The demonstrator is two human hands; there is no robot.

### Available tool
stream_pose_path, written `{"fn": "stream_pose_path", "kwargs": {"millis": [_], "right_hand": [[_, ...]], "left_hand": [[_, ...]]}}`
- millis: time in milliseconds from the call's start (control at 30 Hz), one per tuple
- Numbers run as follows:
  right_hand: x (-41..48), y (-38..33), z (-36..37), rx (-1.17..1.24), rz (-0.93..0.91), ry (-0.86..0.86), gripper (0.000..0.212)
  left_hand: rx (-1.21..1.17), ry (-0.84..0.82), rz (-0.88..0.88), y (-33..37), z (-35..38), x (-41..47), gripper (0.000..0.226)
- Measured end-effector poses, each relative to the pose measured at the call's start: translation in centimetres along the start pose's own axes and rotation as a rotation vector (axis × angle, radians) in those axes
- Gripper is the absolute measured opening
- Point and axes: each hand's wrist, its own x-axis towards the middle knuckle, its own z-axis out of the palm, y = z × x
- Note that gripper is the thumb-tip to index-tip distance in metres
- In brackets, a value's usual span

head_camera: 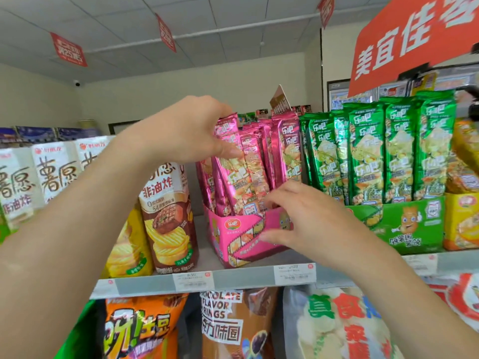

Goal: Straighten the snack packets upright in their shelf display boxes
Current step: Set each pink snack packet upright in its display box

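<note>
Head view: your left hand (186, 130) pinches tilted pink foil packets (234, 177); your right hand (311, 218) grips their pink cardboard box (225, 246).

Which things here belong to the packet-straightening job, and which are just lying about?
Part of the job: tall pink foil snack packets, leaning; pink cardboard display box holding them; left hand gripping a packet top; right hand holding the box front.

Just lying about: brown printed crisp carton; orange crisp bag below; white shelf price labels; red hanging sign.
</note>
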Motion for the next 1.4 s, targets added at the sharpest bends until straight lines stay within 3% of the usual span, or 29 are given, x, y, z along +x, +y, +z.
{"fn": "stream_pose_path", "kwargs": {"millis": [133, 233, 367, 533, 667, 733, 800, 967, 1100, 1200, 1267, 1400], "right_hand": [[0.2, -0.7, 0.6, -0.131, -0.108, 0.083, 0.028], [0.8, -1.7, 1.0, -0.095, -0.172, 0.132, 0.021], [1.1, -2.3, 0.9, 0.08, -0.216, 0.146, 0.021], [1.3, -0.6, 0.5, 0.363, -0.115, 0.153, 0.011], [0.8, 0.1, 0.9, 0.57, -0.075, 0.259, 0.009], [0.7, 0.2, 1.3, 0.582, -0.082, 0.27, 0.007], [0.6, 0.2, 1.5, 0.604, -0.077, 0.288, 0.009], [-0.1, -0.2, 1.9, 0.544, -0.088, 0.338, 0.015], [-1.0, -0.3, 2.0, 0.351, -0.11, 0.543, 0.01], [-1.7, -0.4, 1.7, 0.138, -0.052, 0.547, 0.023], [-1.9, -0.4, 1.8, -0.003, -0.03, 0.451, 0.03], [-1.9, -0.4, 1.7, -0.056, -0.036, 0.37, 0.021]], "left_hand": [[0.019, 0.02, 0.083, 0.1, -0.4, 0.4, 0.041], [0.156, -0.009, 0.106, -0.2, -0.8, 1.0, 0.045], [0.31, -0.153, 0.066, -1.3, 0.0, 2.2, 0.073], [0.424, -0.147, 0.078, -1.4, 0.7, 2.9, 0.068], [0.016, 0.009, 0.185, -1.3, 0.0, 2.8, 0.031], [0.003, 0.048, 0.183, -1.2, -0.4, 3.1, 0.028], [0.084, -0.034, 0.177, -0.7, 0.2, 3.5, 0.034], [0.2, -0.159, 0.145, 0.3, 2.2, 4.8, 0.063], [0.107, -0.25, 0.105, 0.1, 1.0, 5.7, 0.075], [0.078, -0.229, 0.124, 0.0, 1.3, 5.9, 0.052], [0.04, -0.115, 0.154, -0.1, 1.6, 5.6, 0.037], [-0.142, 0.171, 0.131, -0.5, 1.4, 4.7, 0.02]]}}
